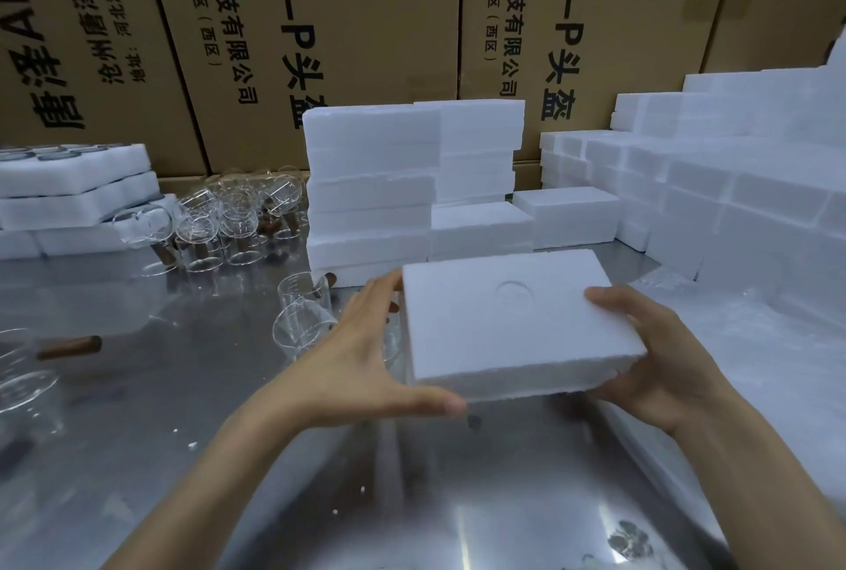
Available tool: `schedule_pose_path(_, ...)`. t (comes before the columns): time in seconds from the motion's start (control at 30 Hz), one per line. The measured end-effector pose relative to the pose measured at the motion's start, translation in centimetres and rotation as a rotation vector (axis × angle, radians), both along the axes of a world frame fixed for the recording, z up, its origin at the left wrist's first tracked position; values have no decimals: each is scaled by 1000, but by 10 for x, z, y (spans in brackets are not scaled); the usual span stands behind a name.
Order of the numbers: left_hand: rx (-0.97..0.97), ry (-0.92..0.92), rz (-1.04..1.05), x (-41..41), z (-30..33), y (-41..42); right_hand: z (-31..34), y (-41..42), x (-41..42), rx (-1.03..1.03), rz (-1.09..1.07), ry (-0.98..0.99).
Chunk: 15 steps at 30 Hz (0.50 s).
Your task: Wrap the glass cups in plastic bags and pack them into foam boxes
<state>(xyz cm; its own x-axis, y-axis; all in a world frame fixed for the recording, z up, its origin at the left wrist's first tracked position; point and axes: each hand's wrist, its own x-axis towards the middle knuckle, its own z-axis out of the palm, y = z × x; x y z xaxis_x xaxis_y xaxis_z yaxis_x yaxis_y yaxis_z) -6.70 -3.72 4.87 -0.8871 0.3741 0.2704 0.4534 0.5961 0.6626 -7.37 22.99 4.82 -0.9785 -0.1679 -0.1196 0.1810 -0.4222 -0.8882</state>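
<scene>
— What takes up most of the view?

— A wall of tall brown cardboard cartons [366, 20] printed with black characters, standing behind a shiny steel table [137, 455]. Against them rise stacks of white foam boxes [371, 184], with more stepped up at the right [732, 184] and flat foam trays at the left [68, 198].

— And the task's thing?

— A closed white rectangular foam box [508, 322] is held above the table, near the middle. The left hand [361, 363] presses its left end, fingers extended along the side and thumb under the near corner. The right hand [659, 359] grips the right end, thumb on top, fingers curled beneath (their tips are hidden).

— Anything smaller?

— Clear glass cups with brown wooden handles [238, 221] cluster at the back left; one more clear glass cup [304, 317] stands just beside the left hand.
</scene>
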Motion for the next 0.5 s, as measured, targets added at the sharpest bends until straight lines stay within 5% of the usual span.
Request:
schedule_pose_path(0.3,799,-526,-14,2,15,20,9,-9,3,-61,7,129)
schedule_pose_path(0.5,954,-608,-53,-6,15,37,26,-1,8,-73,-42,91)
